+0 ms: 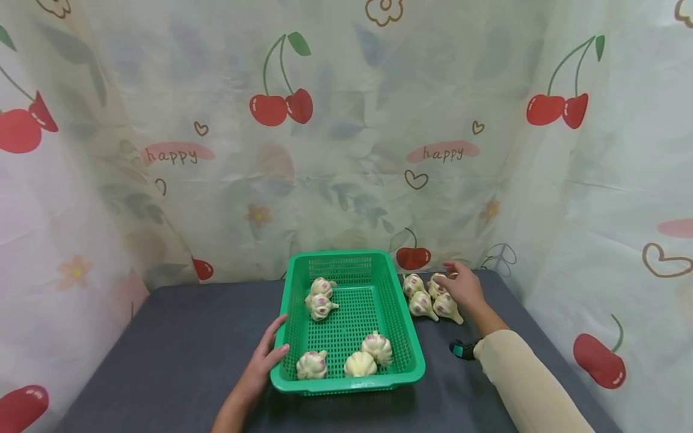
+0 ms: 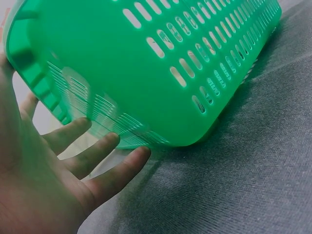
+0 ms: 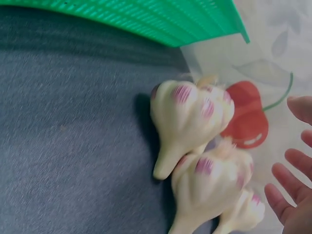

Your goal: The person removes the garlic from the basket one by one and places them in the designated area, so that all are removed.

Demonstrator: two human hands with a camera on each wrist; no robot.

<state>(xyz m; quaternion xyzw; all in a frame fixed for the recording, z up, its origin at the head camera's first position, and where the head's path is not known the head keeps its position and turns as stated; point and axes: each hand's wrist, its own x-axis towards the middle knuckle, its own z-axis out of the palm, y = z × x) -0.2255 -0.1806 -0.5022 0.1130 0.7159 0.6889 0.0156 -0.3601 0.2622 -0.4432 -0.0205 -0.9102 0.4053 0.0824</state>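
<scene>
Gry tbl (image 1: 206,349), grn basket (image 1: 352,322), 4 garlics (image 1: 421,305)

Pale curtains (image 1: 346,144), printed with red cherries (image 1: 267,110), brown hearts (image 1: 416,180) and pink "happy" labels (image 1: 177,154), flank and back a dark grey bench (image 1: 200,349); light diffuse.

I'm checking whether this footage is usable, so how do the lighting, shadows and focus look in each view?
Head: fairly even light, with darker shade beneath the front of the green basket; left wrist: hazy, with a greenish cast on parts of the left hand; right wrist: slightly soft detail on the garlic bulbs, and a shadow on the dark tabletop to their left.
</scene>
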